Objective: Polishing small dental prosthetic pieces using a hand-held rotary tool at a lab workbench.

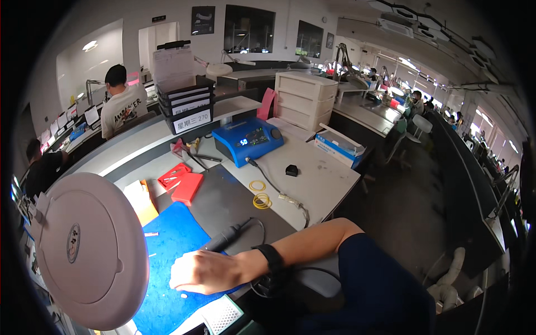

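My right hand (204, 273) is closed over a blue cloth (167, 226), its back facing up and a black band round the wrist. From its far side sticks the back end of a dark rotary handpiece (223, 238), with a cable trailing off to the right. The fingers wrap round the handpiece, and its working tip is hidden beneath the hand. A tiny pale piece (184, 296) shows just below the fingertips. My left hand is out of sight; the round lamp head (92, 251) covers much of the left side.
Beyond the cloth lie a red box (187, 188) and an open red case (173, 175). A blue control unit (248, 139), yellow rings (261, 201) and a small black block (291, 170) stand farther back. Stacked black trays (187, 103) and white drawers (304, 100) rise behind. A seated person (120, 103) is far left.
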### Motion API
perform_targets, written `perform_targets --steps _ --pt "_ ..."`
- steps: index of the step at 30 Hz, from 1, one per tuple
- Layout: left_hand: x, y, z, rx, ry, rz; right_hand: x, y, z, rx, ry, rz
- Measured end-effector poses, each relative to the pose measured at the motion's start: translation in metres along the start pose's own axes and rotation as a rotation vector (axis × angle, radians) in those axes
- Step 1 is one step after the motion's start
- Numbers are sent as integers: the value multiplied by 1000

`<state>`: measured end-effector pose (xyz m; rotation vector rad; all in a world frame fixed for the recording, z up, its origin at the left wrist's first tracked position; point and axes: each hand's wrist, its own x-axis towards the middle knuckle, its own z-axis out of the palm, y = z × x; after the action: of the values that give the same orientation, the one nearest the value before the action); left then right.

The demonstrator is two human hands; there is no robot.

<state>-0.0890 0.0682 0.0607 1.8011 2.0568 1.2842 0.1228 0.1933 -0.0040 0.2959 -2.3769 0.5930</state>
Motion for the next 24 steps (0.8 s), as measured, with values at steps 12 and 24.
perform_targets --steps 12,24 --pt "-18 4 -7 -33 30 4 0 1 -12 -20 -78 -3" --pt "-79 44 -50 -185 96 204 11 -10 -14 -136 -85 -102"
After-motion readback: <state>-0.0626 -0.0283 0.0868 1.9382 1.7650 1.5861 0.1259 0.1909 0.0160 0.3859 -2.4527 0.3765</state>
